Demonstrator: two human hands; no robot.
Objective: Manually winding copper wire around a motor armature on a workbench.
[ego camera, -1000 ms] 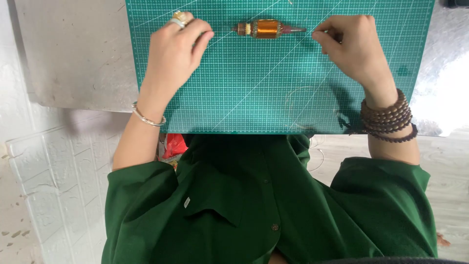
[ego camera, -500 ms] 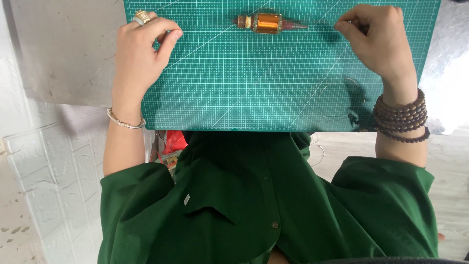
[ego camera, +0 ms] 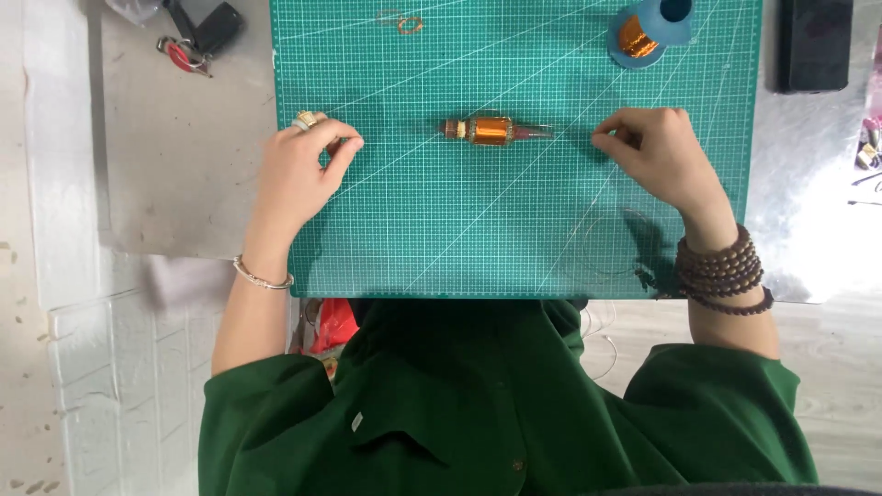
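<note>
One cutting mat (ego camera: 514,230); one copper coil (ego camera: 489,130); one wire spool (ego camera: 643,35); two hands: left (ego camera: 299,174), right (ego camera: 657,158); one key bunch (ego camera: 197,37).

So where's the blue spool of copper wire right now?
In the head view, the blue spool of copper wire sits at the far edge of the green cutting mat, beyond the right hand.

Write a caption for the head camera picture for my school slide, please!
Two hands, left hand and right hand, rest on a green cutting mat either side of a copper wire coil.
</note>
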